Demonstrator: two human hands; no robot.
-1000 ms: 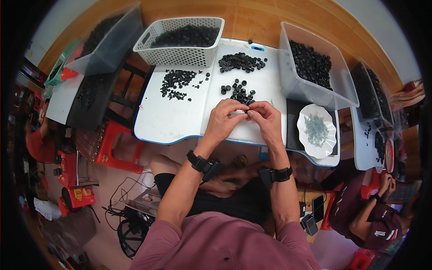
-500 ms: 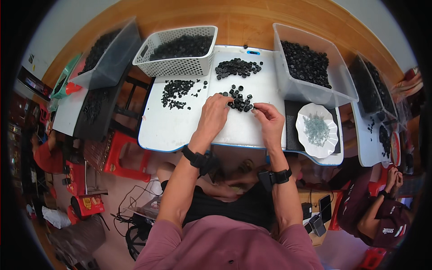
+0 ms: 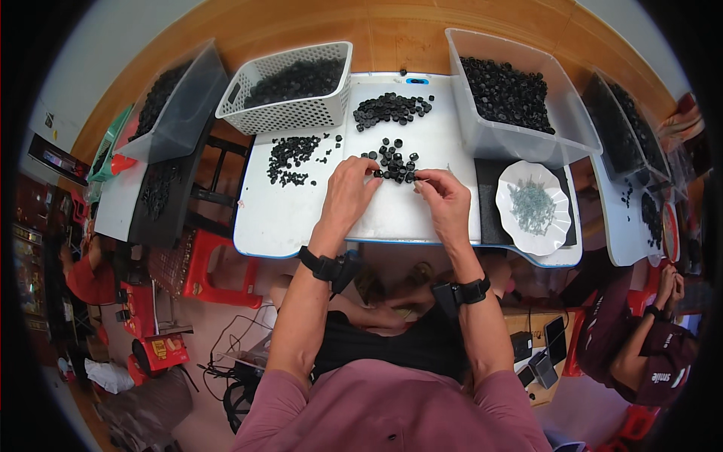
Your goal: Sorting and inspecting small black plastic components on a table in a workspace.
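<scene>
Small black round parts (image 3: 393, 160) lie loosely heaped on the white table between my two hands. At the heap's left edge is my left hand (image 3: 349, 192), its thumb and forefinger brought together next to a black piece; whether they grip it is hard to see. My right hand (image 3: 446, 202) is at the heap's right edge, fingertips pinched; anything between them is too small to make out. Behind the heap lies a larger pile of black round parts (image 3: 392, 111). Left of my left hand spreads a pile of smaller black pieces (image 3: 292, 157).
A white perforated basket (image 3: 301, 118) and a clear plastic bin (image 3: 512, 143), both holding black parts, stand at the back. Right of my right hand, a white scalloped plate (image 3: 532, 239) with small clear greenish pieces rests on a dark mat (image 3: 488, 211). A co-worker (image 3: 640, 339) sits at right.
The whole view has shifted slightly. Both hands remain at the small heap, drawn a little toward me relative to it, with their fingertips still close to the black parts.
</scene>
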